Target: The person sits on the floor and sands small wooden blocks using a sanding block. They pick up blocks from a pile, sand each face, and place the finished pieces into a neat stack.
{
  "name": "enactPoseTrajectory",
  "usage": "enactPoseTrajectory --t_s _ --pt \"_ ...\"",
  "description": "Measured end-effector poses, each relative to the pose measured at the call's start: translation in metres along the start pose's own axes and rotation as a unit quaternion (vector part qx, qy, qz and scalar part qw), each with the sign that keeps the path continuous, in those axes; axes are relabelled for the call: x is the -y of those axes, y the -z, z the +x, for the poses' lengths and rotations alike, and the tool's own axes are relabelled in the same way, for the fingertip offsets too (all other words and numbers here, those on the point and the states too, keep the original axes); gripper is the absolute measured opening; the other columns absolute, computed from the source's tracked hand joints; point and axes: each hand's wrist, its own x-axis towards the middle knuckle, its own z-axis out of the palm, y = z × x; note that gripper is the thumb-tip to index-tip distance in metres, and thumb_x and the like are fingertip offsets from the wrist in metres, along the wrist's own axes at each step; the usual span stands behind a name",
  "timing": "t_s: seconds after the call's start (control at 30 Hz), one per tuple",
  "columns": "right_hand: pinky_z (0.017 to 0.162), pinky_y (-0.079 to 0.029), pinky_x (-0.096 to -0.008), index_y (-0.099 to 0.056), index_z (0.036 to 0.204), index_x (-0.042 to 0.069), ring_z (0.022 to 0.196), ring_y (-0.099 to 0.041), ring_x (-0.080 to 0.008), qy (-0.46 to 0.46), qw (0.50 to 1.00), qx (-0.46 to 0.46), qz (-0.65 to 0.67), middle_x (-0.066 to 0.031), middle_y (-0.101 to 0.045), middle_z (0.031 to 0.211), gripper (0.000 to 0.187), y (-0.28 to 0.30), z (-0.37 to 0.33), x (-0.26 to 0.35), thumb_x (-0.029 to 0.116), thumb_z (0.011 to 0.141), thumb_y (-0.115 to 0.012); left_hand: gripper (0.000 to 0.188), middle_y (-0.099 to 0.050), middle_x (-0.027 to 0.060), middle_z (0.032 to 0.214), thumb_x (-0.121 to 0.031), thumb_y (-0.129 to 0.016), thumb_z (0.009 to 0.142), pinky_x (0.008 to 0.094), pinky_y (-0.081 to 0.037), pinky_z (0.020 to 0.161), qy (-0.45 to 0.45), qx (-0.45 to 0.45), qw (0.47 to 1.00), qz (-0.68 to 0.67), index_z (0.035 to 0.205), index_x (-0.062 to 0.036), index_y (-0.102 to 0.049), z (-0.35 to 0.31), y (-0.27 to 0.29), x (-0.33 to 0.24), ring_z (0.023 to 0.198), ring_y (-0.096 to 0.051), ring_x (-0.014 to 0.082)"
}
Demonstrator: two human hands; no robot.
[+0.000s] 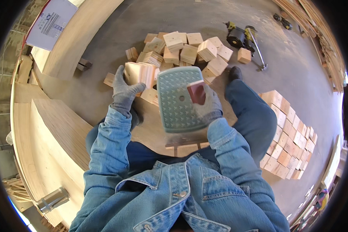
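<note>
My left hand, in a grey glove, grips a pale square wooden block with layered edges, its thumb toward the near side. In my grey-gloved right hand is a dark red sanding block with a pale top edge, held over the right part of a teal plastic stool. The stool has a raised pattern and a round hole in its top, and stands between my knees. The wooden block is just left of the stool, apart from the sanding block.
Beyond the stool lies a loose heap of wooden blocks. Neatly stacked blocks stand at the right. A black and yellow power tool rests on the floor. Large timber beams, a metal cylinder and a white carton are at the left.
</note>
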Motion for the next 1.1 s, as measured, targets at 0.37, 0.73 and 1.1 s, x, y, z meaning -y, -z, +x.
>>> enactPoseTrajectory --t_s 0.37,0.73,1.1 --pt "0.115 -0.045 -0.0395 -0.049 0.151 0.0 0.134 -0.058 -0.0354 0.03 0.998 -0.051 0.03 -0.0231 -0.058 0.145 0.095 0.044 -0.045 -0.01 0.034 0.074 -0.093 0.13 -0.042 0.0225 0.156 -0.031 -0.099 0.054 0.0458 -0.04 0.121 -0.093 0.254 0.899 0.344 0.161 -0.0061 -0.029 -0.105 -0.082 -0.044 0.142 -0.045 0.0419" --pt "0.116 -0.044 -0.0431 -0.056 0.147 0.009 0.136 -0.053 -0.0412 0.179 0.983 -0.006 -0.039 -0.0219 -0.047 0.155 0.079 0.02 -0.084 0.021 0.028 0.077 -0.089 0.135 -0.044 0.0252 0.153 -0.046 -0.101 0.051 0.0445 -0.041 0.119 -0.035 0.222 0.916 0.332 0.157 -0.0033 -0.03 -0.11 -0.082 -0.019 0.141 -0.045 0.0424" --pt "0.102 -0.049 -0.0565 -0.059 0.147 0.012 0.118 -0.058 -0.0476 0.238 0.945 -0.027 -0.221 -0.0126 -0.044 0.162 0.064 -0.007 -0.059 0.055 0.034 0.088 -0.072 0.112 -0.046 0.0218 0.15 -0.032 -0.094 0.061 0.0413 -0.047 0.116 0.04 0.262 0.92 0.29 0.154 -0.0081 -0.036 -0.106 -0.083 -0.029 0.139 -0.051 0.0368"
